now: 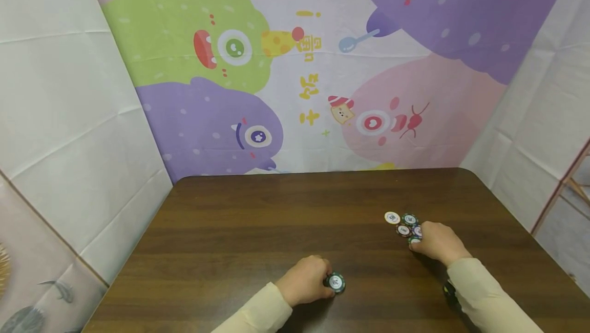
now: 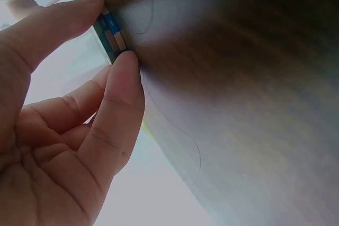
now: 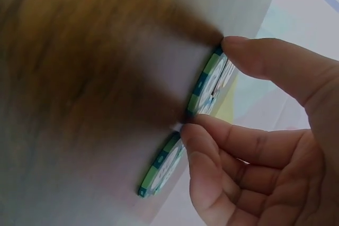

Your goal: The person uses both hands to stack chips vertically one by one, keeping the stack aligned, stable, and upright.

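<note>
At the front middle of the table, my left hand (image 1: 306, 281) pinches a green poker chip (image 1: 336, 283) between thumb and fingertips. The left wrist view shows its edge in layers, with a blue-and-pink-edged chip (image 2: 114, 31) against a green one. Farther right, my right hand (image 1: 440, 242) pinches another green-edged chip (image 3: 206, 80) by its rim, thumb on one side and fingers on the other. Right beside that hand lie a purple-edged chip (image 1: 417, 230), a dark red-edged chip (image 1: 403, 230), a dark green chip (image 1: 409, 219) and a pale yellow-edged chip (image 1: 392, 217).
The brown wooden table (image 1: 258, 210) reaches back to a cartoon-printed cloth (image 1: 304, 143). White panels (image 1: 74, 82) stand along both sides. A small dark object (image 1: 449, 290) shows partly beside the right sleeve (image 1: 484, 292).
</note>
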Tool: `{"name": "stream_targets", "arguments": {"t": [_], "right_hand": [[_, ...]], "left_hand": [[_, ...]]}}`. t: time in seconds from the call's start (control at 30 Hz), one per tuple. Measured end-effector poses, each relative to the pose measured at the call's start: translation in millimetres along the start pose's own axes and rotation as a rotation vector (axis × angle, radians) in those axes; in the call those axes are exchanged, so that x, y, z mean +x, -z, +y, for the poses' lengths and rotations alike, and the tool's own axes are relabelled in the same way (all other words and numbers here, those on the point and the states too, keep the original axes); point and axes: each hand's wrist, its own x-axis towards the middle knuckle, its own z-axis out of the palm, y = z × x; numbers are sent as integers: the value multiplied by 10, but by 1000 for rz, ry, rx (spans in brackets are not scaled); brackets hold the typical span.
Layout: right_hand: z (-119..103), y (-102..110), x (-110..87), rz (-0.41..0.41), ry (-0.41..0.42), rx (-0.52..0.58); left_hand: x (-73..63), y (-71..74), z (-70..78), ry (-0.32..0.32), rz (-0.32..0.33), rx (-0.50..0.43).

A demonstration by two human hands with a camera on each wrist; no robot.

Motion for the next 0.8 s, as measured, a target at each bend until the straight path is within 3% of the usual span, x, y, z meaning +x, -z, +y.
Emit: {"name": "stream_targets", "arguments": {"t": [0.57,0.8], "right_hand": [[-1,-55,-8,10,48,38],[-111,-71,-27,22,86,94]], "left_hand": [[-7,12,9,5,-10,-10],[-2,10,4,5,-15,-15]]}}
